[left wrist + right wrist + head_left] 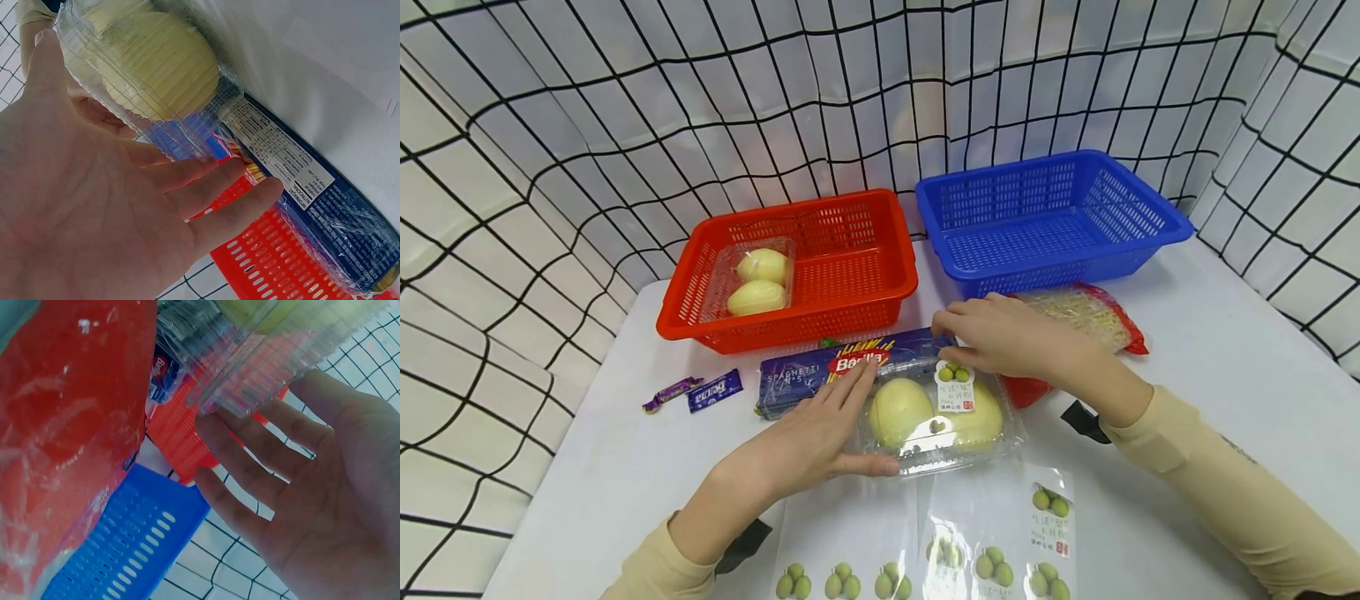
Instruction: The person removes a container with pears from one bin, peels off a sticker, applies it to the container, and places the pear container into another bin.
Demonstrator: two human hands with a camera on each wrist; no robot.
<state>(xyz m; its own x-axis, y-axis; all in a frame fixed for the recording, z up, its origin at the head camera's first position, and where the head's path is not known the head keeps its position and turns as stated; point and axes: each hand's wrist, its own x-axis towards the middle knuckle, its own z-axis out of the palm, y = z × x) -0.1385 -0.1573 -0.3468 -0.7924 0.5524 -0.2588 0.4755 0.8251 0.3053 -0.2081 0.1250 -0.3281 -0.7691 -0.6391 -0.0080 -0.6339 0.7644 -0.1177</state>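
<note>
A clear plastic box [976, 446] with two pale yellow fruits [901, 412] lies in front of me, a fruit-picture label [956, 387] on its lid near the upper right. My left hand [808, 442] rests along the box's left side with straight fingers, the thumb at its front edge. Relaxed fingers of my right hand [1000, 333] touch the box's far right corner; in the right wrist view that hand [300, 469] is spread beside the ridged plastic wall. Behind the box lies a blue spaghetti pack [797, 379], partly covered by it.
At the back stand a red basket [820, 321] holding another fruit box [718, 279], and a blue basket [1120, 258]. A red-edged noodle bag [1123, 321] lies beyond my right hand. Left are two small wrapped sweets [715, 391]. Label sheets [850, 533] lie nearest me. Netting surrounds the table.
</note>
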